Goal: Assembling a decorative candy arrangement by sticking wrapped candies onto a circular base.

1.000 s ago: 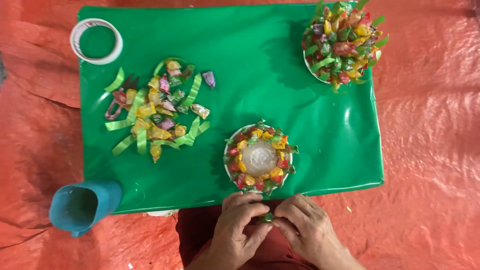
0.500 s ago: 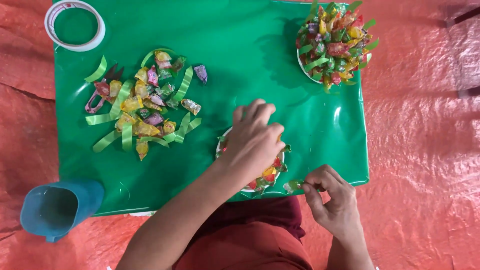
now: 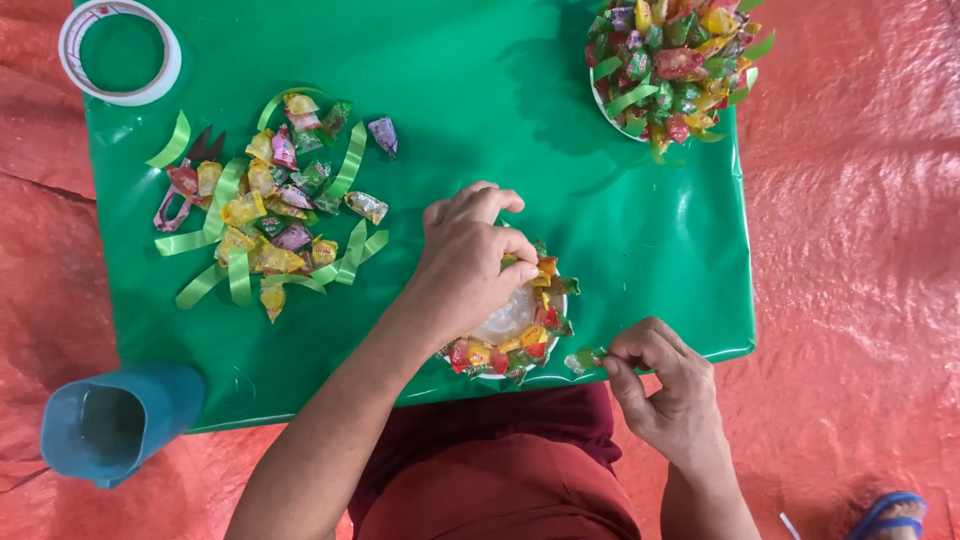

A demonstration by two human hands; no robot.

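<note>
Left hand (image 3: 470, 255) on candy-ringed plate (image 3: 510, 325); right hand (image 3: 665, 385) pinches candy (image 3: 585, 358)

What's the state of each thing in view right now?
Left hand: fingers resting on the round candy-ringed plate, which is partly decorated.
Right hand: pinching a small green-wrapped candy.
Blue plastic jug: lying on its side.
White tape roll: flat.
Candy-covered plate: fully covered.

Table cover (image 3: 620, 230): glossy green plastic sheet, smooth, stretched under the left hand (image 3: 470, 265).
Sweets (image 3: 268, 215): shiny crinkled wrappers, heaped left of that hand.
Ribbon strips (image 3: 350, 160): glossy green.
Ground sheet (image 3: 860, 250): red, creased, right of the right hand (image 3: 670, 385).
Cup (image 3: 115, 420): matt blue plastic.
</note>
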